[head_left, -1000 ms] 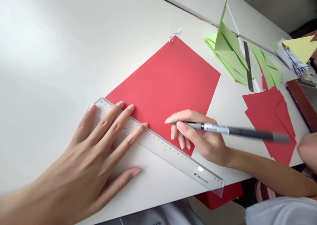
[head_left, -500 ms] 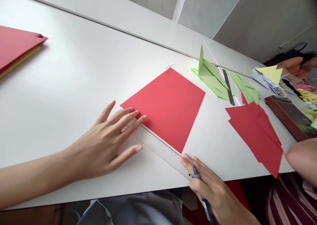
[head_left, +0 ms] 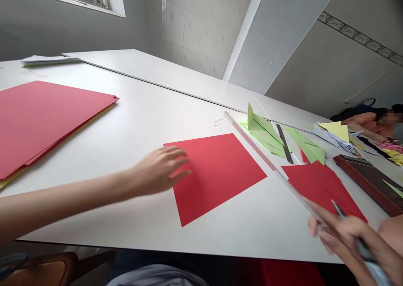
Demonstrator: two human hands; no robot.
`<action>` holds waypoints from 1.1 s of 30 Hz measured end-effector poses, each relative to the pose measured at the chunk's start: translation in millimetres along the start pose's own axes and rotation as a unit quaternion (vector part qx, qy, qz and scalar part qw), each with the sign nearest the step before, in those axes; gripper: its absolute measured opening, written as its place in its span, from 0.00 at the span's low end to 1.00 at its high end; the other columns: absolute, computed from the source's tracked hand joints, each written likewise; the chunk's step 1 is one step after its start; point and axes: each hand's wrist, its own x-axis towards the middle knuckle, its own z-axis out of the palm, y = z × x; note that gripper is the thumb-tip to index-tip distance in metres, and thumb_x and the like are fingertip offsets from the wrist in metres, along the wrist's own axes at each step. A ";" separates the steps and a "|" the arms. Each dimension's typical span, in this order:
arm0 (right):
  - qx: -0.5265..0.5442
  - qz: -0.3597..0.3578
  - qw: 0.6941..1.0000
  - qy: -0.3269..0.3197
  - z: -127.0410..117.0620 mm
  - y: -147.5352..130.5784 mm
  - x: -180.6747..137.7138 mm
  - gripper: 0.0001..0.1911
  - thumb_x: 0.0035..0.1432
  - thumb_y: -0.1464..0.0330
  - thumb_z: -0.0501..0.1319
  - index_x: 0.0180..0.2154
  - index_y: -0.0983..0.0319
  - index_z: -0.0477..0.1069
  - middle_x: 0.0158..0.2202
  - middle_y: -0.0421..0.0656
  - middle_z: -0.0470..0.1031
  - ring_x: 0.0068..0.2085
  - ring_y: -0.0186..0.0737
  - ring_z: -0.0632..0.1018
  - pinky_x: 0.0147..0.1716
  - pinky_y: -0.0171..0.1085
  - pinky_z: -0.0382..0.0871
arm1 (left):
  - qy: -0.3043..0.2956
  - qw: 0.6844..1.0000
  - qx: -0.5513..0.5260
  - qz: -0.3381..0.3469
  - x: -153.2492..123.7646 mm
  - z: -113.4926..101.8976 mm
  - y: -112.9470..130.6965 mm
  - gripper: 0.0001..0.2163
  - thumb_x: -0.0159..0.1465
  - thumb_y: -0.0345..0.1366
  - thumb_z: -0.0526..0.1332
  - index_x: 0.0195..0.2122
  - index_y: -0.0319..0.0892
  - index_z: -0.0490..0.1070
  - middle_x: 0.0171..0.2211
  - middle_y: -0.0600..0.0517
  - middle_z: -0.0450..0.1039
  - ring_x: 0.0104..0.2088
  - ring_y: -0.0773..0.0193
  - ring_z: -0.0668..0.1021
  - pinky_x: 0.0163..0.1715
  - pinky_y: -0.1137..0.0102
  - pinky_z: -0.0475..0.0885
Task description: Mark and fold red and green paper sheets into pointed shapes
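A sheet of red paper lies on the table, turned at an angle. My left hand is over its left side, slightly blurred, with fingers loosely bent and the thumb apart; whether the fingertips touch the sheet I cannot tell. To the right, my right hand grips a clear plastic ruler, raised and tilted, its far end pointing toward the green paper. A pen is also held in that hand, tip up front. Behind the hand lie more cut red paper pieces.
A stack of red sheets over yellow ones lies at left. Folded green paper and a dark steel ruler lie at the back right, near a brown paper cutter. Another person sits at far right.
The ruler has been lifted off the red sheet's edge and carried right in my right hand. The sheet has turned, with my left hand at its left side. The view has tilted up.
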 end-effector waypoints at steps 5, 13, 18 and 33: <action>0.008 -0.069 0.994 -0.084 46.4 -12.9 49.0 0.16 0.60 0.59 0.61 0.28 0.56 0.56 0.54 0.51 0.75 0.43 0.46 0.81 0.33 0.35 0.77 | 0.007 0.998 0.041 0.044 7.1 26.8 50.9 0.24 0.69 0.45 0.51 0.63 0.37 0.61 0.62 0.39 0.63 0.60 0.49 0.68 0.57 0.56 0.67; 0.010 -0.086 0.996 -0.019 79.4 -32.8 44.2 0.13 0.64 0.63 0.58 0.29 0.56 0.57 0.55 0.52 0.74 0.44 0.49 0.82 0.30 0.36 0.78 | -0.028 0.982 0.188 0.001 30.1 26.8 111.5 0.20 0.68 0.45 0.53 0.50 0.35 0.74 0.53 0.31 0.70 0.51 0.41 0.73 0.37 0.55 0.72; -0.028 -0.087 0.996 0.015 88.7 -40.7 14.2 0.09 0.65 0.66 0.56 0.31 0.56 0.57 0.58 0.55 0.71 0.55 0.51 0.75 0.38 0.38 0.79 | -0.046 0.981 0.098 0.159 56.3 -3.1 112.2 0.11 0.66 0.33 0.54 0.30 0.42 0.75 0.34 0.44 0.75 0.35 0.55 0.76 0.29 0.65 0.70; -0.125 -0.148 0.973 -0.129 139.9 -71.2 15.8 0.10 0.68 0.65 0.51 0.49 0.59 0.61 0.46 0.50 0.73 0.66 0.56 0.60 0.61 0.60 0.60 | 0.072 0.994 0.047 -0.068 -1.2 41.8 22.0 0.41 0.67 0.59 0.42 0.63 0.21 0.53 0.62 0.24 0.56 0.65 0.36 0.57 0.60 0.46 0.60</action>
